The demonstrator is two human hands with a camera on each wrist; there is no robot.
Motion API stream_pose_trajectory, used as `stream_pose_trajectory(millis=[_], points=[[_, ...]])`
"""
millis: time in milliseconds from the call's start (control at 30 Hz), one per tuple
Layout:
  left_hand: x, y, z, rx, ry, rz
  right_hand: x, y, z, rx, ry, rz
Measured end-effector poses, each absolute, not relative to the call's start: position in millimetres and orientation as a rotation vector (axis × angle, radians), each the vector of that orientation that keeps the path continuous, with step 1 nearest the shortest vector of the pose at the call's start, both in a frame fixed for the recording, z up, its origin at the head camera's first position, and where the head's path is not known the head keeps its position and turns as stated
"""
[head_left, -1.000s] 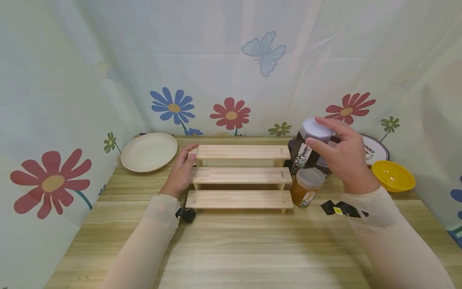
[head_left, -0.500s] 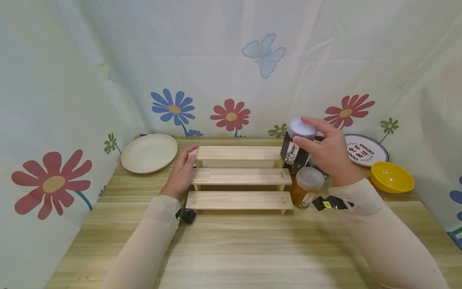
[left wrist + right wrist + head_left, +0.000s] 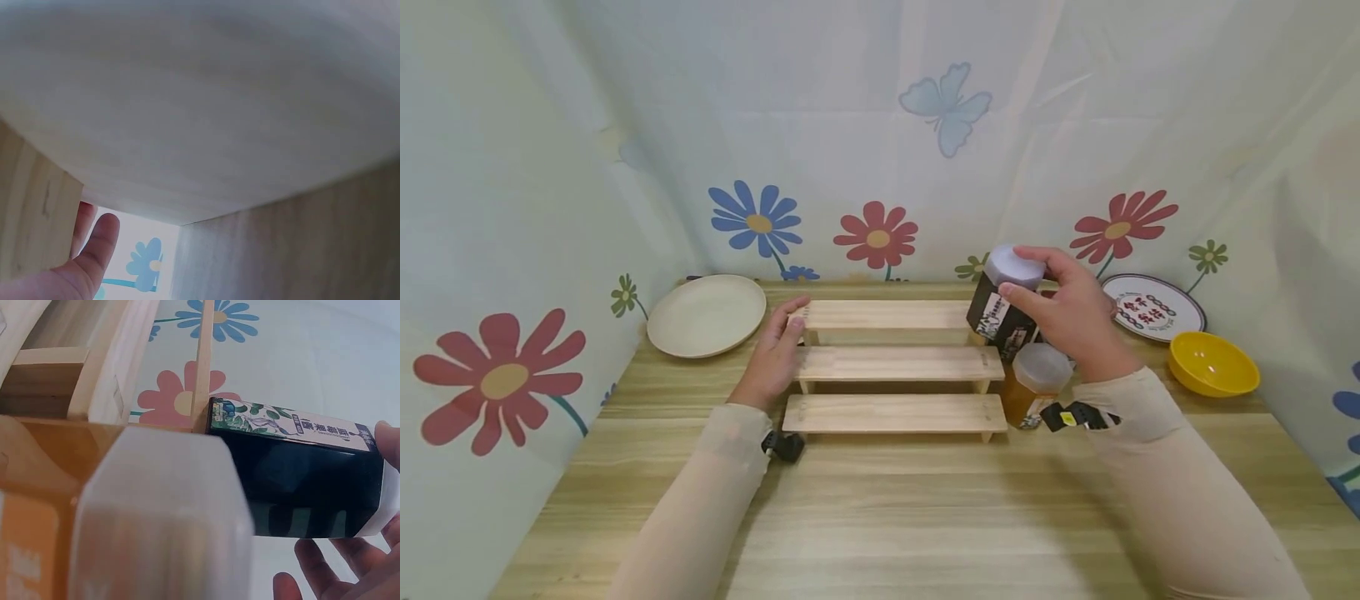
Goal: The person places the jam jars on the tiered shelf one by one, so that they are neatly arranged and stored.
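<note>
My right hand [image 3: 1078, 321] grips a dark jam jar [image 3: 992, 312] by its white lid, thumb in front and fingers over the top. The jar tilts over the right end of the top step of a three-tier wooden rack [image 3: 887, 364]. In the right wrist view, the lower edge of the jar [image 3: 300, 475] meets the rack's top board. My left hand [image 3: 772, 354] holds the rack's upper left end; its thumb [image 3: 103, 240] shows beside a wooden upright in the left wrist view. An amber jar [image 3: 1036, 379] with a frosted lid stands against the rack's right side.
Another dark jar [image 3: 1019, 340] is mostly hidden behind the held one. A cream plate [image 3: 707, 317] lies at the back left. A patterned plate [image 3: 1157, 308] and a yellow bowl [image 3: 1213, 364] sit at the right. A flowered curtain [image 3: 820, 108] hangs behind the table [image 3: 910, 517].
My right hand has carried the dark jar leftward, from above the other jars to the right end of the top step, and tilted it more. My left hand stays on the rack.
</note>
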State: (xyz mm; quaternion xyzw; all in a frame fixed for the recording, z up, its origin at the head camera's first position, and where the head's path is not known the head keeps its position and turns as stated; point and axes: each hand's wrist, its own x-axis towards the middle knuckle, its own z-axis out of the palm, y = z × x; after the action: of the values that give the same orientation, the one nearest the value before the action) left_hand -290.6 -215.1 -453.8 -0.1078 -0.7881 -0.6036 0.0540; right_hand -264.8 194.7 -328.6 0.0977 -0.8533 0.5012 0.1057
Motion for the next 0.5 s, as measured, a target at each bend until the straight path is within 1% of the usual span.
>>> stream_pose_trajectory(millis=[500], points=[[-290.9,-215.7,-454.0,-0.326,-2.366,-1.87,-275.6,188.5,-322.3,0.241,-2.575,1.58]])
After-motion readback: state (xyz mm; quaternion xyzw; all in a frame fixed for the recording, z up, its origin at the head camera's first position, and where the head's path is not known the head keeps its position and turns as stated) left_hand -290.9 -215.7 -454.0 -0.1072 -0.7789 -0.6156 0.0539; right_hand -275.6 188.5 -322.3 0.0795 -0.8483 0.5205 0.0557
